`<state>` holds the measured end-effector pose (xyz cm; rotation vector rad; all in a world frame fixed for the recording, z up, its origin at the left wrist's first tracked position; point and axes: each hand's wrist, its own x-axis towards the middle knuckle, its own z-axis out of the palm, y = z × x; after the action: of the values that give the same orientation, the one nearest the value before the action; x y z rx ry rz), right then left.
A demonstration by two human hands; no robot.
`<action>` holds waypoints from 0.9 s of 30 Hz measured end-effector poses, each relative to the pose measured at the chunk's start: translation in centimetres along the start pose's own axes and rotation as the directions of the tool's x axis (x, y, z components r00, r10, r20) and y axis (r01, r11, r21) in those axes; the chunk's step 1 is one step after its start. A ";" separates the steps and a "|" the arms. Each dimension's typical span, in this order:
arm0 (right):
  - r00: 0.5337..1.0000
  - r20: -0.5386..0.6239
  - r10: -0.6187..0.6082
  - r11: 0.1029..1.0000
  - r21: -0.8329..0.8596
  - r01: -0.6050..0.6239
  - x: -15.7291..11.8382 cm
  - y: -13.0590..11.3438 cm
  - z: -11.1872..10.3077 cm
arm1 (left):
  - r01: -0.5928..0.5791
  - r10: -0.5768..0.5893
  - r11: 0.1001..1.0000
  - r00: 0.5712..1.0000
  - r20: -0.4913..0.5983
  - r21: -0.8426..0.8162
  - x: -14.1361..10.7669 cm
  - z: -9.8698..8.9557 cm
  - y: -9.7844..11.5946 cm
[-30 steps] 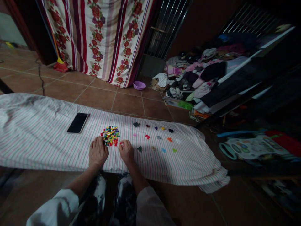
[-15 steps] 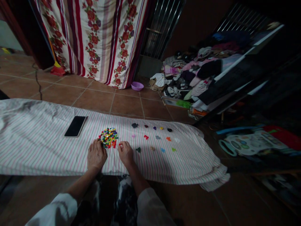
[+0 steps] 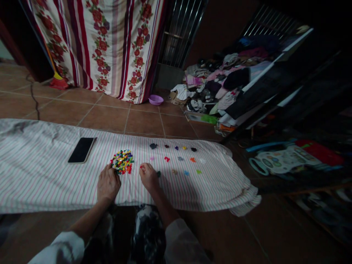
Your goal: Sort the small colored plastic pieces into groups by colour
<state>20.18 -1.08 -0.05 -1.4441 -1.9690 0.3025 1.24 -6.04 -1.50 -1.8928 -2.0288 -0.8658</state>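
A mixed pile of small colourful pieces [image 3: 123,161] lies on the striped cloth. My left hand [image 3: 109,182] rests at the pile's near left edge, fingers stretched out and touching it. Right of the pile, my right hand [image 3: 149,178] is closed in a pinch, with a small red piece [image 3: 142,167] showing at the fingertips. Farther right are small groups sorted by colour, among them a red group [image 3: 167,159], an orange group [image 3: 193,160], a light blue group [image 3: 186,172] and a lime green group [image 3: 198,171]. My right hand partly covers a dark green group [image 3: 158,173].
A phone [image 3: 81,150] lies left of the pile on the striped cloth [image 3: 41,165]. Beyond the cloth's far edge, a purple basin [image 3: 156,100] stands on the tiled floor near a floral curtain [image 3: 115,47]. A heap of clothes [image 3: 217,80] is at the back right.
My right hand has moved a little right, away from the pile, with the red piece in its pinch. My left hand stays beside the pile. The whole view has shifted slightly.
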 end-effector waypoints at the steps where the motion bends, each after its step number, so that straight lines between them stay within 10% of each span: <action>1: 1.000 -0.003 0.002 1.000 -0.007 -0.002 0.1 0.2 -0.2 | 0.002 -0.002 1.000 1.000 0.006 0.001 0.0 0.0 0.0; 27: 0.971 -0.206 0.124 0.956 -0.236 -0.172 2.5 12.1 -5.7 | 0.002 -0.004 0.999 0.999 0.041 0.046 0.1 -0.1 0.1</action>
<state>32.49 4.42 -1.42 -1.7197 -1.7967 -0.0246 1.31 -5.97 -1.34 -1.8993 -2.0572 -0.7799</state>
